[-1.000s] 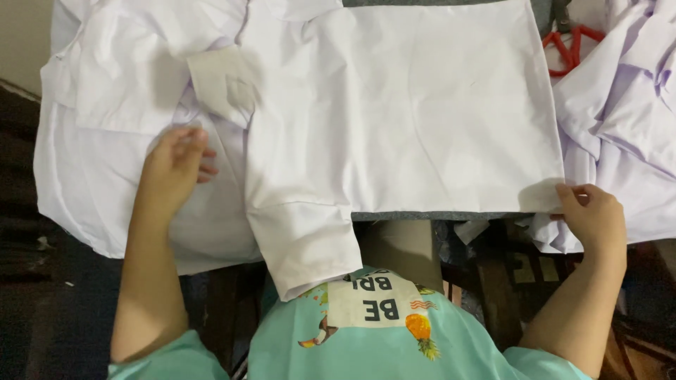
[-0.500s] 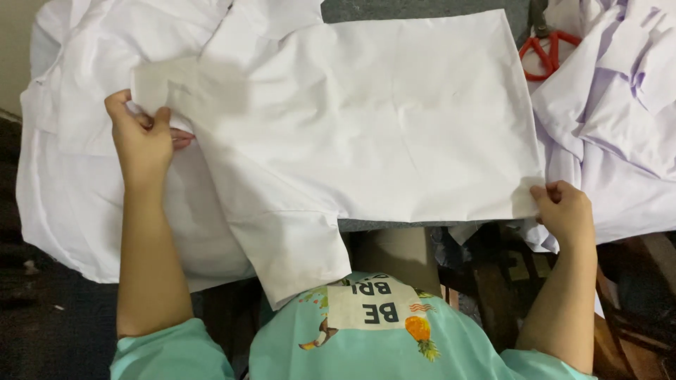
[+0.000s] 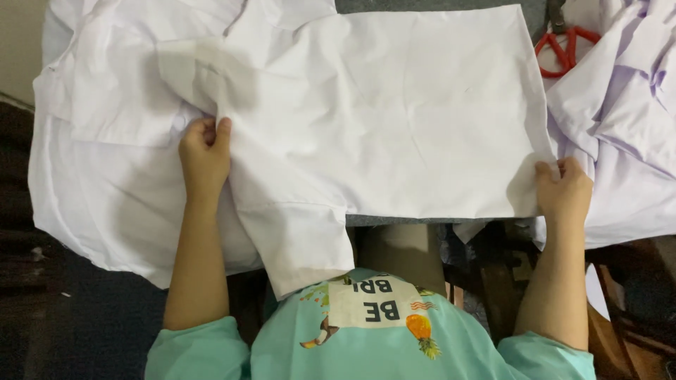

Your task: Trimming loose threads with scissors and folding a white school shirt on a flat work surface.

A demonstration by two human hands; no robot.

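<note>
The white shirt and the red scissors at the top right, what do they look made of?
The white shirt looks like thin woven cloth, likely cotton or a blend: matte, softly creased, bunching where the left hand grips it. The red scissors seem to have smooth plastic handles with a slight sheen; the blades are mostly out of view.

Bench: grey cloth-covered bench (image 3: pixel 422 5), its surface showing at the top edge.
Wall: plain beige wall (image 3: pixel 20 42) at upper left.
Floor: dark floor (image 3: pixel 84 331) at lower left, in shadow.
Furniture: brown wooden frame (image 3: pixel 627 338) at lower right.
Light: soft, even, from above.
</note>
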